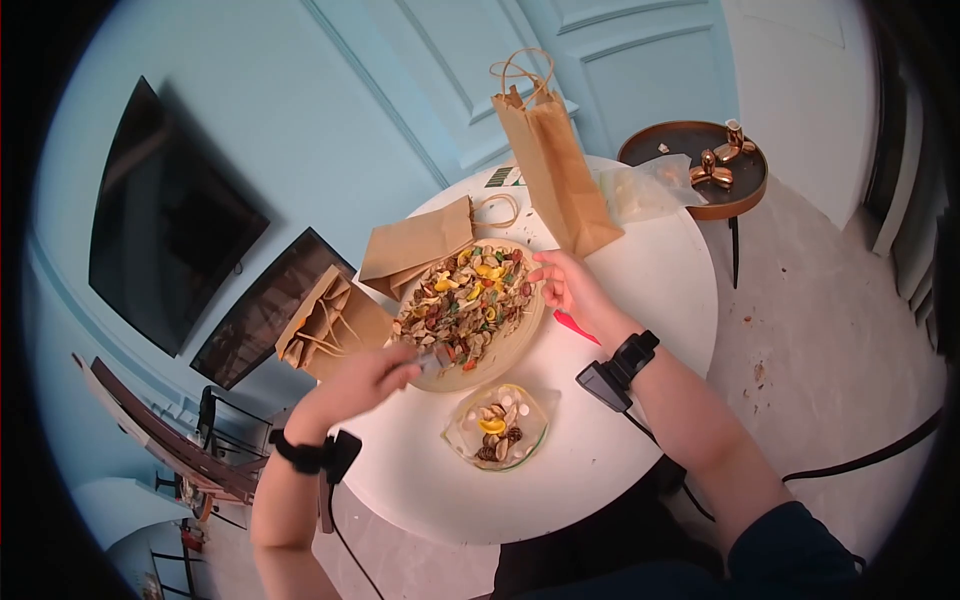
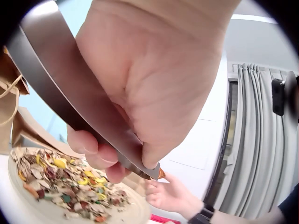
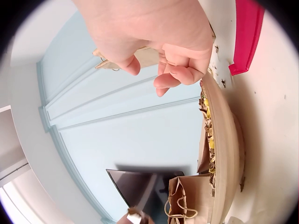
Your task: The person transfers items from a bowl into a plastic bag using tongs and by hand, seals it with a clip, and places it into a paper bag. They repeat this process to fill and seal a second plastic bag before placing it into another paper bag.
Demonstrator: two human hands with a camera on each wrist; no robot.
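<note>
My left hand (image 1: 368, 388) grips metal tongs (image 2: 88, 93), thumb on one arm and fingers on the other. A small orange-brown piece (image 2: 161, 173) shows at the tongs' tip in the left wrist view. In the head view the tongs are over the near left edge of a round, pale wooden plate (image 1: 520, 350), heaped with potpourri (image 1: 465, 305) of dried slices, petals and yellow bits. My right hand (image 1: 572, 284) hovers by the plate's right rim, fingers loosely bent and holding nothing. Nearer me stands a clear glass bowl (image 1: 535, 440) with dried pieces and a pine cone inside.
Brown paper bags stand or lie behind the plate: a tall one (image 1: 555, 165), a lying one (image 1: 415, 240) and another (image 1: 335, 325) at left. A pink strip-like object (image 1: 575, 325) lies right of the plate on the white round table (image 1: 640, 400). Clear plastic packaging (image 1: 645, 190) sits at the back right.
</note>
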